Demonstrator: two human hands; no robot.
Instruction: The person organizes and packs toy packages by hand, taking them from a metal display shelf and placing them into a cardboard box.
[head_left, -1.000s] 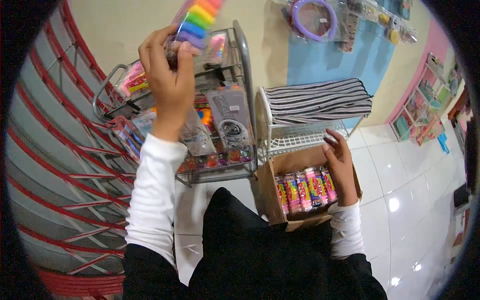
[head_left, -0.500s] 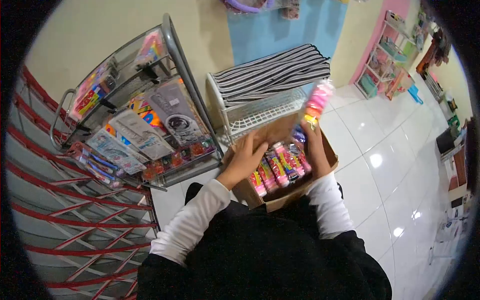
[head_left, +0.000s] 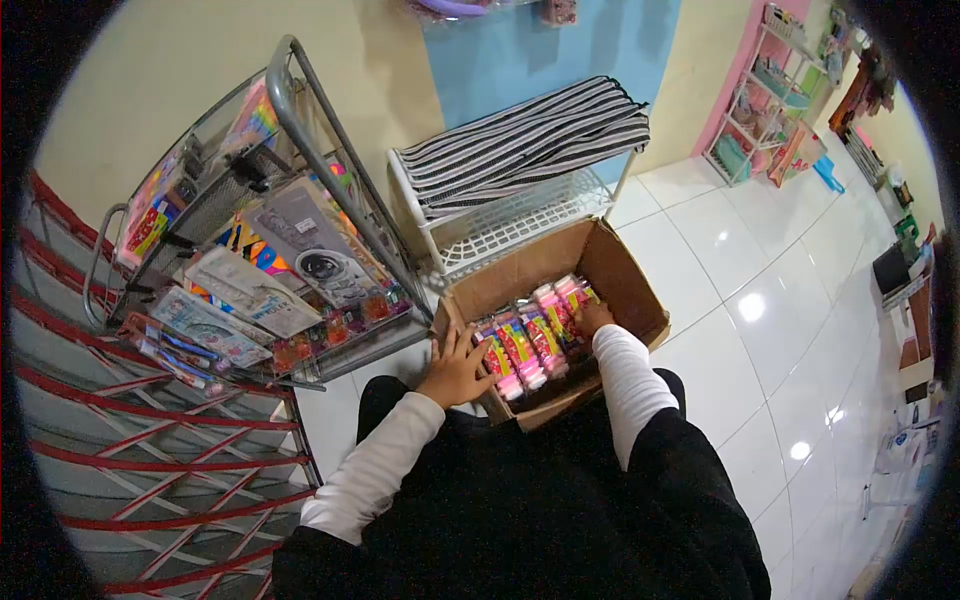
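Note:
A brown open cardboard box [head_left: 625, 270] sits in front of me, and a row of clear-wrapped packs [head_left: 520, 345] with pink, yellow and red colouring lies inside it. My left hand [head_left: 458, 368] rests over the box's left edge with its fingers spread, the fingertips close to the leftmost pack. Inside the box, at the right end of the row, my right hand [head_left: 596, 318] is closed on a wrapped pack [head_left: 572, 296]; its fingertips are partly hidden. What exactly the packs contain is too small to make out.
To the left stands a grey metal mesh rack [head_left: 300, 110] with packaged goods, beside a red folding gate [head_left: 160, 425]. Behind the box is a white plastic shelf [head_left: 520, 235] with a striped cloth [head_left: 530, 140] on top. White floor tiles [head_left: 720, 370] extend rightward.
My right hand has gone down into the box with the pink and yellow pack that it held above the rim. My left hand has shifted back onto the left edge.

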